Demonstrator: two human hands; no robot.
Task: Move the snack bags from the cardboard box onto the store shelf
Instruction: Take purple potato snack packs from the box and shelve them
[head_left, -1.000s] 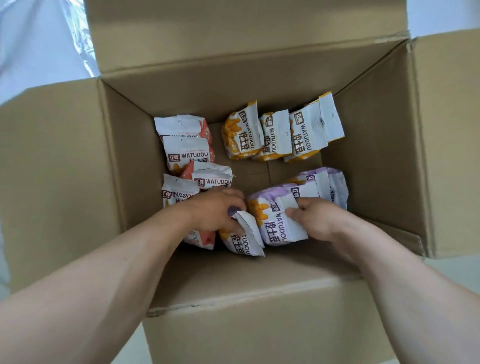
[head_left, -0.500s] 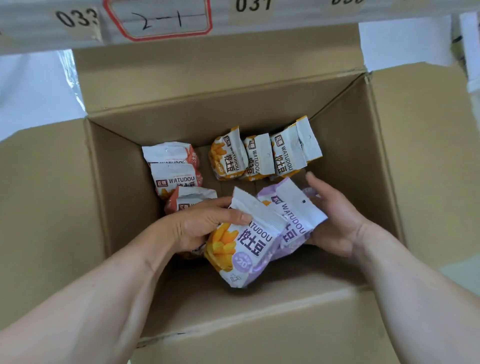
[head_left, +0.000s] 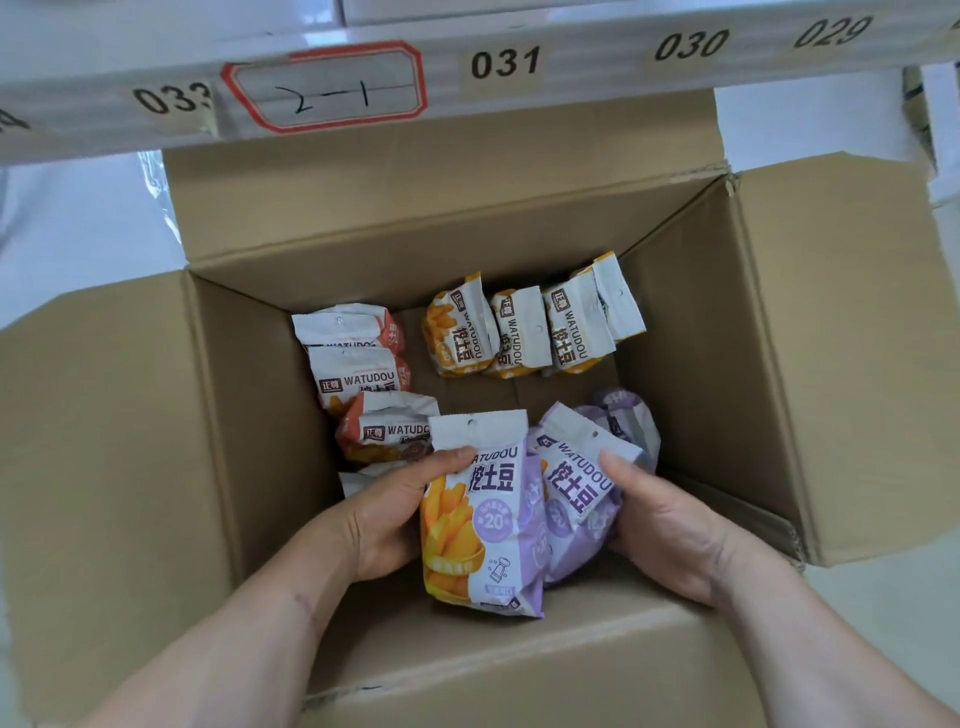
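Observation:
An open cardboard box (head_left: 249, 426) holds several snack bags. My left hand (head_left: 384, 514) grips a purple-and-white snack bag (head_left: 483, 525) by its left side, held upright above the box's near end. My right hand (head_left: 660, 525) holds a second purple bag (head_left: 571, 493) pressed against the first. Orange-red bags (head_left: 358, 374) lie along the box's left wall. Yellow bags (head_left: 519, 332) stand at the far wall. More purple bags (head_left: 623, 415) lie by the right wall. The white shelf edge (head_left: 571, 57) with number labels runs across the top.
The box's four flaps are folded outward; the far flap (head_left: 415, 176) rises just under the shelf edge. A red-framed label reading 2-1 (head_left: 327, 88) is stuck on the shelf edge. Pale floor shows to the left and right of the box.
Both hands have lifted the two purple bags up from the box floor and turned them upright. My view has tilted upward, bringing the shelf edge into sight.

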